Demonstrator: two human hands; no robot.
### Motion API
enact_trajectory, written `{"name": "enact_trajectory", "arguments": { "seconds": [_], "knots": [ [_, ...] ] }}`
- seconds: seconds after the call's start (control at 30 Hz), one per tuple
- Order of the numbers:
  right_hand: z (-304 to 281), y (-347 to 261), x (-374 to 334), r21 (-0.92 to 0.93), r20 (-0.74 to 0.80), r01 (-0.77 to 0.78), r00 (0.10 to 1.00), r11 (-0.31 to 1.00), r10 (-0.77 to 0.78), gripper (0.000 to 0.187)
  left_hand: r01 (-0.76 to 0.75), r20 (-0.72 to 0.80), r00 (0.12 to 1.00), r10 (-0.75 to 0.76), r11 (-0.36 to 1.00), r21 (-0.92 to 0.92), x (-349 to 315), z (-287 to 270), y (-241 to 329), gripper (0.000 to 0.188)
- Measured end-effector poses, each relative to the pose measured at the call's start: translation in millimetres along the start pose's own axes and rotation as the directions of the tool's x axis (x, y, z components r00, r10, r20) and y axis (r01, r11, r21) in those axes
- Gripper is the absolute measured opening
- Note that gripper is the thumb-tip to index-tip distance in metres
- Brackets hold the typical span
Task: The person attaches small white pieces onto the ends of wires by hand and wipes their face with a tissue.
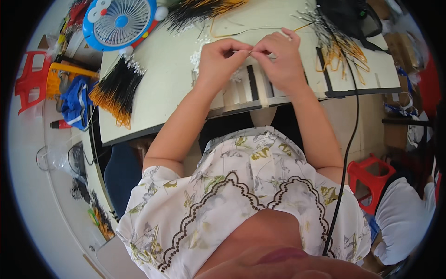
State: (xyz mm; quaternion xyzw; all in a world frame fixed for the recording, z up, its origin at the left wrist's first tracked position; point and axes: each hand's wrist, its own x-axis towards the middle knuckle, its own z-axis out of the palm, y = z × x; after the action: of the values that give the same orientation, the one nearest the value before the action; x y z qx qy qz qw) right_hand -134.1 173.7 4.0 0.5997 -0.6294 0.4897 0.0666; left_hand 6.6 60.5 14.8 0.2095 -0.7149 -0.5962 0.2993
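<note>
My left hand (218, 63) and my right hand (282, 58) meet above the table, thumbs and fingertips pinched together. Whatever lies between them is too small to make out. Just beyond my fingers runs a thin black-and-orange wire (253, 30); whether it joins what I pinch cannot be seen. Small white pieces (195, 59) lie scattered beside my left hand. To the left rests a bundle of black wires with orange ends and white tips (118, 88). Another bundle of wires with orange loops (341, 53) spreads out on the right.
A blue-and-white fan (121, 21) stands at the back left, beside more black-and-orange wires (200, 11). A black bag (350, 18) sits at the back right. One black cable (357, 107) hangs down across the right side. Dark strips (252, 83) mark the table's front edge (223, 111). Red stools (369, 179) flank the table.
</note>
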Motion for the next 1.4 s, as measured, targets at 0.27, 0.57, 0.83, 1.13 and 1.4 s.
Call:
{"name": "enact_trajectory", "arguments": {
  "seconds": [0.27,0.57,0.83,1.13,1.4],
  "knots": [
    [-34,14,9,0.144,-0.193,-0.016,0.98,0.99,0.044,0.018,0.007,-0.06,0.998,-0.003,0.998,0.065,-2,-1,2,0.01],
    [-155,100,39,-0.003,-0.432,-0.732,0.615,0.682,0.659,0.02,0.047,-0.032,0.999,-0.043,0.989,0.14,-5,5,13,0.01],
    [-159,111,47,-0.063,-0.323,-0.848,0.516,0.526,0.793,0.021,0.063,-0.023,0.998,-0.06,0.981,0.182,-6,6,13,0.01],
    [-121,92,54,0.736,-0.124,-0.35,0.772,0.579,0.623,0.035,0.045,-0.005,0.999,-0.045,0.981,0.187,-6,4,10,0.01],
    [-75,8,58,0.403,0.179,-0.446,0.895,0.799,0.409,0.017,-0.059,-0.068,0.996,0.054,0.996,-0.073,-6,-1,13,0.009]
  ]
}}
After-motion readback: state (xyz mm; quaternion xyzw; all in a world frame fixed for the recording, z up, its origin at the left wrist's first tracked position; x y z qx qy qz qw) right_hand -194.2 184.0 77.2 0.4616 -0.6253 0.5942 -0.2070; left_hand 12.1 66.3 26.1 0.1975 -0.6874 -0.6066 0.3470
